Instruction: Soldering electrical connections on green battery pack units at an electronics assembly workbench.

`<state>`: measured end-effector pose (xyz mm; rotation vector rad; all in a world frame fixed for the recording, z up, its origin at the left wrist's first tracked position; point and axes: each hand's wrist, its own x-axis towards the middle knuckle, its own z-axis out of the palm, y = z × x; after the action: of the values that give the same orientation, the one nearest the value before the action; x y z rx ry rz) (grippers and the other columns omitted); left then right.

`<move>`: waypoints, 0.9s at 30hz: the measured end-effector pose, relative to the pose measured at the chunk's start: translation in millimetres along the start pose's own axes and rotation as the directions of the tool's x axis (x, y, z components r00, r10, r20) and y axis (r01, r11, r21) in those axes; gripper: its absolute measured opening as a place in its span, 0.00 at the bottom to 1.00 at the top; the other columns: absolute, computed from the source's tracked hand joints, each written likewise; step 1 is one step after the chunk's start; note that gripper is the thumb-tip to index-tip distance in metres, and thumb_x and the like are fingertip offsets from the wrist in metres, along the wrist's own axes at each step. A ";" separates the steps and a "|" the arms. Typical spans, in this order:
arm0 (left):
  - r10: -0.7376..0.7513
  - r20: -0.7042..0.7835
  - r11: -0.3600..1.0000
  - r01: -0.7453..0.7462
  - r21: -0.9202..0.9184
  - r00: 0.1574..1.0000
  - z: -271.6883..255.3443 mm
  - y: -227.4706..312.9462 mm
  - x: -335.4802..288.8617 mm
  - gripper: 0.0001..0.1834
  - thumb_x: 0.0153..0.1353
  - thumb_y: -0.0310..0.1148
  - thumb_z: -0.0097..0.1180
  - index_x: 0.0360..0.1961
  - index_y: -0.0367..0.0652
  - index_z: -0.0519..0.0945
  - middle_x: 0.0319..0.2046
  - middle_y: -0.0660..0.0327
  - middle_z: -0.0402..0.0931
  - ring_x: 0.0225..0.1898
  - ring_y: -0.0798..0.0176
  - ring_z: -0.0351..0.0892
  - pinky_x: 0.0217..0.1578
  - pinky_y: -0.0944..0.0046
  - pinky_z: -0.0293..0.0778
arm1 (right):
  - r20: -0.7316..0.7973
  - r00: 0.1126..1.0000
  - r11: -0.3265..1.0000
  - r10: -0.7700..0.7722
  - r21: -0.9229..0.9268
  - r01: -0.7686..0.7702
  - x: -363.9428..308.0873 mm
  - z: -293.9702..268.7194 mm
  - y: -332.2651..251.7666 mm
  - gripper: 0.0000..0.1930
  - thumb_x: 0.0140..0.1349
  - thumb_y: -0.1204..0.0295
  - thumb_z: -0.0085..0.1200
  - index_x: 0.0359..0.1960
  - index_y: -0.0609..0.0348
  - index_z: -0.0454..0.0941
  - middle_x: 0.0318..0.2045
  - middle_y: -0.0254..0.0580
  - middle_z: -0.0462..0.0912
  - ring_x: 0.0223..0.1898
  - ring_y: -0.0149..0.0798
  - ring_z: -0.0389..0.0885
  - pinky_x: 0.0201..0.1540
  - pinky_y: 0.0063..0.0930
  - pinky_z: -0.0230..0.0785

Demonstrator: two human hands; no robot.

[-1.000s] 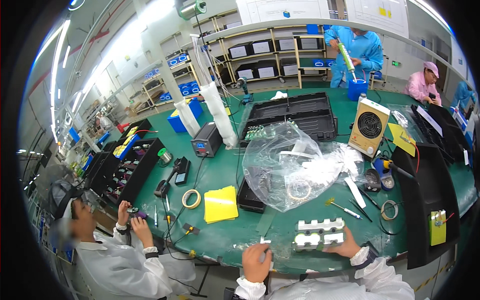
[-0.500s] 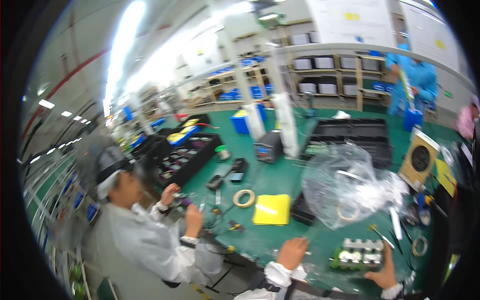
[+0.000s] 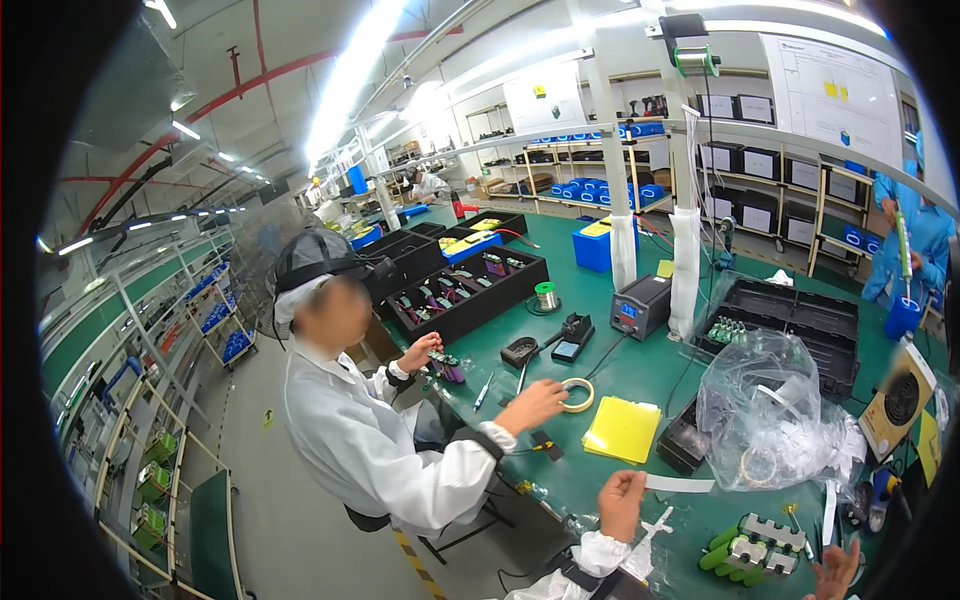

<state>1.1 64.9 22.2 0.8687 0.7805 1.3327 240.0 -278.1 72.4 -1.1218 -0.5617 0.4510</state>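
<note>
Between the fingertips of my left hand (image 3: pixel 621 508), closed in a pinch, is one end of a flat white strip (image 3: pixel 682 484). The strip sticks out to the right over the green bench, toward a clear plastic bag (image 3: pixel 760 395). A battery pack (image 3: pixel 752 550) of green cylindrical cells with silvery metal plates on top lies in front of me. To the right of the pack is my right hand (image 3: pixel 836 574), fingers apart and holding nothing; the lower rim cuts off part of it. A crumpled clear-and-white scrap (image 3: pixel 655 528) lies beside my left wrist.
At my left a seated co-worker holds a small purple-celled part (image 3: pixel 447 369) and reaches toward a tape roll (image 3: pixel 577 395). Yellow sheets (image 3: pixel 622 430), a soldering station (image 3: pixel 640 304), a black case (image 3: pixel 790 325) and a small fan (image 3: pixel 902 396) stand on the bench (image 3: pixel 520 440).
The view has swung left and sharpened. My right hand has come away from the battery pack. The white strip now shows in my left hand. The co-worker's one hand has moved toward the tape roll.
</note>
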 end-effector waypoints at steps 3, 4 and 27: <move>0.102 -0.127 0.991 -0.112 -0.071 0.987 -9.3 21.9 -2.8 0.07 0.68 0.31 0.60 0.40 0.38 0.77 0.29 0.63 0.79 0.29 0.73 0.74 0.33 0.71 0.70 | 0.155 0.964 0.910 -0.217 -0.325 0.257 -7.0 8.2 -16.2 0.49 0.57 0.61 0.71 0.73 0.61 0.51 0.60 0.52 0.72 0.61 0.48 0.73 0.63 0.43 0.66; 0.086 -0.231 0.986 -0.117 -0.123 0.969 -10.7 31.9 -4.3 0.07 0.68 0.30 0.59 0.40 0.38 0.77 0.30 0.62 0.80 0.30 0.72 0.75 0.34 0.69 0.71 | 0.156 0.964 0.911 -0.215 -0.325 0.256 -6.3 10.2 -18.7 0.49 0.57 0.61 0.71 0.73 0.61 0.51 0.60 0.52 0.72 0.61 0.48 0.73 0.63 0.43 0.66; 0.404 0.898 0.561 -0.823 -0.093 0.174 24.1 113.5 -122.3 0.22 0.71 0.41 0.52 0.55 0.32 0.76 0.29 0.50 0.73 0.27 0.49 0.75 0.26 0.53 0.70 | 0.480 0.713 0.856 0.511 -0.364 -0.368 -47.3 136.0 -10.8 0.08 0.66 0.74 0.61 0.40 0.68 0.84 0.35 0.37 0.86 0.35 0.26 0.80 0.40 0.19 0.72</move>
<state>-42.8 -55.2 132.1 2.2253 -0.2431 1.1467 118.5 -214.1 117.2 -1.3701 -0.8841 1.1955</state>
